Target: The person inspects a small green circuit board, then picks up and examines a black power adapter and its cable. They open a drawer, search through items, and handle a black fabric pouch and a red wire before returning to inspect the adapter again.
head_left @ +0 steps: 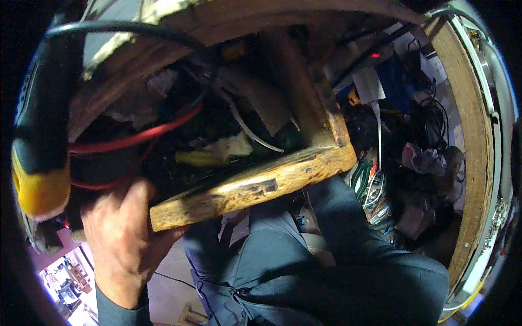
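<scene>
The wooden drawer (pixel 244 196) was observed below the worktop (pixel 261 17) edge, its front left corner clamped by the left hand (pixel 120 233)'s fingers; the right hand's fingers, hidden, could not be assessed.

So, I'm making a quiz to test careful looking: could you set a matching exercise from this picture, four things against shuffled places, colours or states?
Things:
1. Left hand
2. Worn wooden board
3. Thick rounded object at far left
4. White rectangular piece at upper right

Descriptions:
A. Black with a yellow end
B. At the left end of the board
C. Has a white cord running down from it
D. Slants across the middle, right end higher

Pairs: 1-B, 2-D, 3-A, 4-C
</scene>
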`<state>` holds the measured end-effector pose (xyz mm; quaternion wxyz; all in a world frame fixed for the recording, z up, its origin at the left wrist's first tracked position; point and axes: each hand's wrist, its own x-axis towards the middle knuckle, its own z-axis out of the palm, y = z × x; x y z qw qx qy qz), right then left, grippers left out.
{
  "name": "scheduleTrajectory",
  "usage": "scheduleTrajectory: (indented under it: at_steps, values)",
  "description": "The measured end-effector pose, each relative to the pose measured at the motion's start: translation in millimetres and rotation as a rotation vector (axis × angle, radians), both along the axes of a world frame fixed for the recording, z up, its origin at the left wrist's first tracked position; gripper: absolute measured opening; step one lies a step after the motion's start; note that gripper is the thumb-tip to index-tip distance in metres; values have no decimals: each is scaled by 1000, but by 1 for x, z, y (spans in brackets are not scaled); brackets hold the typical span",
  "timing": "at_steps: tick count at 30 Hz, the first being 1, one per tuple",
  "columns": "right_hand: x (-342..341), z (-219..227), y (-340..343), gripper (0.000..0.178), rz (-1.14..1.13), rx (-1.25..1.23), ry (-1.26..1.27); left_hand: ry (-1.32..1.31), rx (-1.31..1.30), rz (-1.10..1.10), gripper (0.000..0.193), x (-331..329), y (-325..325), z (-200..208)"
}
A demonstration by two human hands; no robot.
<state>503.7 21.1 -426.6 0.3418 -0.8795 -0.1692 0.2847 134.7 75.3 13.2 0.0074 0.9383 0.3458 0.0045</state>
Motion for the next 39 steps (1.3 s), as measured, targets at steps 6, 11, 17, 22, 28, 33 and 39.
scheduleTrajectory:
  at_steps: [6,11,17,22,28,33,39]
  values:
    - [-1,1,3,36,5,-4,-1,-4,-40,11,54,1,1,-3]
    - [-3,1,3,36,3,2,5,-9,3,-10,52,2,1,-2]
    - [-1,1,2,36,1,5,-4,-7,9,-15,52,2,2,-2]
    - [-1,5,-1,36,-2,17,2,-10,12,14,51,2,0,-3]
    - [-6,8,-10,35,-9,25,4,-1,-25,13,53,4,1,1]
    - [-12,9,-19,35,-26,30,15,96,-69,57,53,4,1,3]
    - [-27,10,-35,35,-49,57,39,-19,-1,33,54,7,-2,-2]
